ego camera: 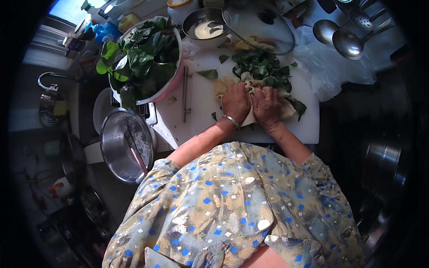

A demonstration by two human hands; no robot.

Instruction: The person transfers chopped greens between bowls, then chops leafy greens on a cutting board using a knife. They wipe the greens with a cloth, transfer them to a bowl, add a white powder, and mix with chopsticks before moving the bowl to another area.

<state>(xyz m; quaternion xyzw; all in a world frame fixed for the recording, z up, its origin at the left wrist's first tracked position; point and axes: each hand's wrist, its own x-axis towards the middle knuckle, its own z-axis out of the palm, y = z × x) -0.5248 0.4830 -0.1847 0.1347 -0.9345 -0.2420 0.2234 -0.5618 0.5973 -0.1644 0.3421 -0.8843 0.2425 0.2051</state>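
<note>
My left hand (236,103), with a metal bangle at its wrist, and my right hand (267,106) lie side by side on a pale sheet of dough or cloth (252,115); which it is, I cannot tell. The fingers of both are curled into its gathered folds. It rests on a white cutting board (201,115). Just beyond the hands is a heap of cut green leaves (263,68), and some leaf pieces lie around the sheet. What is under the sheet is hidden.
Left of the board stand a basin (179,72) heaped with large leaves and a steel bowl (110,150) holding thin sticks. Behind are a pot (191,25) and a glass lid (259,30). A plastic bag (330,72) and ladles (348,43) lie at the right.
</note>
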